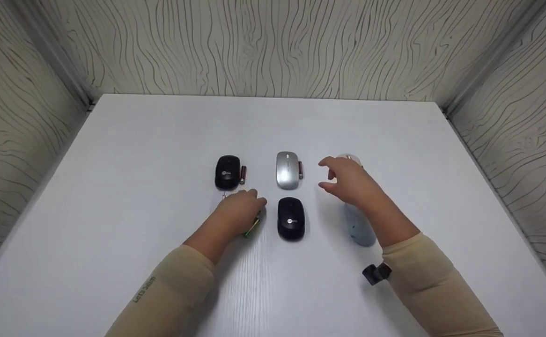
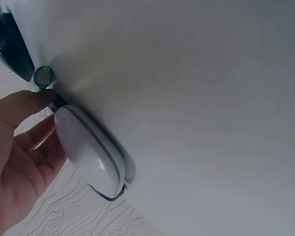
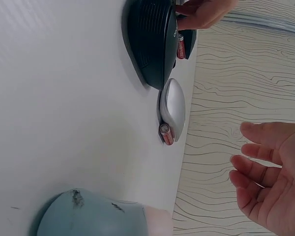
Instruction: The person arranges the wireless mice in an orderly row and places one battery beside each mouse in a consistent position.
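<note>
My left hand (image 1: 240, 210) reaches down to the table, thumb and fingertips pinching at a green-ended battery (image 1: 253, 228) that is partly hidden. In the left wrist view a white mouse (image 2: 88, 152) lies right beside those fingers; from above, the hand covers most of it. Just to the right of that hand sits a black mouse (image 1: 291, 219). My right hand (image 1: 348, 180) is raised with fingers relaxed and apart, holding nothing. Below its wrist lies a light blue mouse (image 1: 359, 229) with dark marks, and a pale mouse (image 1: 351, 157) peeks out behind its knuckles.
Farther back are another black mouse (image 1: 227, 172) with a red battery (image 1: 243, 174) at its right side and a silver mouse (image 1: 287, 171) with a red battery (image 1: 301, 170) alongside. A wood-grain panel (image 1: 254, 47) borders the white table (image 1: 160, 131) at the back.
</note>
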A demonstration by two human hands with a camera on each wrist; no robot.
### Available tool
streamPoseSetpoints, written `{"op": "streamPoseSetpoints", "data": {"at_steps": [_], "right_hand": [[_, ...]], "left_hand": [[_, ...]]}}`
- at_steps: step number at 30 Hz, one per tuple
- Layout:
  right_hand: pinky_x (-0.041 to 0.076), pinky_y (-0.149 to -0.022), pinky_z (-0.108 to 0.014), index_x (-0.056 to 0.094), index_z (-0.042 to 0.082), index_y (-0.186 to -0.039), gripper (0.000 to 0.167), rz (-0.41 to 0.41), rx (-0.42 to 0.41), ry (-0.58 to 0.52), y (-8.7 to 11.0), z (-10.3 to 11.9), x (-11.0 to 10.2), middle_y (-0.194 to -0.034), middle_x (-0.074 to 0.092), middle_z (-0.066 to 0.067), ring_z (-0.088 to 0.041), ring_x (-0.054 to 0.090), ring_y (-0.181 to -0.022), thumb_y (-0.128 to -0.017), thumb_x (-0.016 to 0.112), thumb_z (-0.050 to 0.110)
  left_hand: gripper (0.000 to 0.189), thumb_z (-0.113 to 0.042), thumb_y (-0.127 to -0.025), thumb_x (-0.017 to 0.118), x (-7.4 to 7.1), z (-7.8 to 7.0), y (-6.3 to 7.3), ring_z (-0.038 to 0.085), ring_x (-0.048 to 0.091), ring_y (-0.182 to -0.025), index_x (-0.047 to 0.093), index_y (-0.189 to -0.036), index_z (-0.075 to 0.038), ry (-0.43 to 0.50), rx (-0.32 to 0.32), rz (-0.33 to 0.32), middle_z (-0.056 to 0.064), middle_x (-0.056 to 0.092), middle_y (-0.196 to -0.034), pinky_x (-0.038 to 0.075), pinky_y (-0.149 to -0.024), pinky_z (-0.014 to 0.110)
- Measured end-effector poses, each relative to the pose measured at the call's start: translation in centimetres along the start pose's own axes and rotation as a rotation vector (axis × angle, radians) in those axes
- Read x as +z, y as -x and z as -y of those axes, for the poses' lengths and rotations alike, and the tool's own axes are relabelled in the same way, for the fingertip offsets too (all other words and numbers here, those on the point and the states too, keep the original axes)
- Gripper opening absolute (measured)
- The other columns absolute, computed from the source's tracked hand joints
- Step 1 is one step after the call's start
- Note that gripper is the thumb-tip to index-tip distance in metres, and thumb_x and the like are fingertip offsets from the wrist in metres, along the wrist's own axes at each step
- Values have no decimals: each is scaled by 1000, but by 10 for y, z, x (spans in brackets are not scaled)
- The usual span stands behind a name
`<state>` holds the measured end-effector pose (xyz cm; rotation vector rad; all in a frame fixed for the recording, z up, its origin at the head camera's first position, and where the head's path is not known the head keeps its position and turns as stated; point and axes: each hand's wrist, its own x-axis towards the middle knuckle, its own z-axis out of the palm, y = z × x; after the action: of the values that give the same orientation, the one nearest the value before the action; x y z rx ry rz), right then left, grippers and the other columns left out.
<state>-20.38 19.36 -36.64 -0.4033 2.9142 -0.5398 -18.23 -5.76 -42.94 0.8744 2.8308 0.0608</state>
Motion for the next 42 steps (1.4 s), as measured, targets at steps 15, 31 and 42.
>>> {"op": "streamPoseSetpoints", "data": {"at_steps": [15, 31, 42], "right_hand": [[45, -78, -39, 53, 4, -123, 45, -8, -94, 3, 3, 7, 7, -91, 62, -13, -26, 55, -85, -83, 66, 18], [46, -77, -39, 54, 4, -121, 44, 2, -94, -5, 6, 6, 11, -92, 61, -13, -27, 56, -86, -82, 67, 18], [45, -78, -40, 54, 3, -121, 44, 3, -104, -19, 6, 6, 15, -92, 61, -14, -28, 56, -86, -82, 67, 18]], "left_hand": [[28, -15, -82, 63, 2, -21, 3, 21, 57, -81, 58, -109, -8, 179, -95, 9, 11, 55, -98, 50, -71, 36], [22, -4, -70, 66, -4, -28, 13, 17, 48, -69, 62, -92, -3, 337, -110, 41, 8, 50, -84, 48, -66, 32], [20, 2, -71, 64, 1, -28, 15, 17, 47, -67, 58, -88, -6, 245, -37, 18, 5, 50, -76, 46, -62, 32]]}}
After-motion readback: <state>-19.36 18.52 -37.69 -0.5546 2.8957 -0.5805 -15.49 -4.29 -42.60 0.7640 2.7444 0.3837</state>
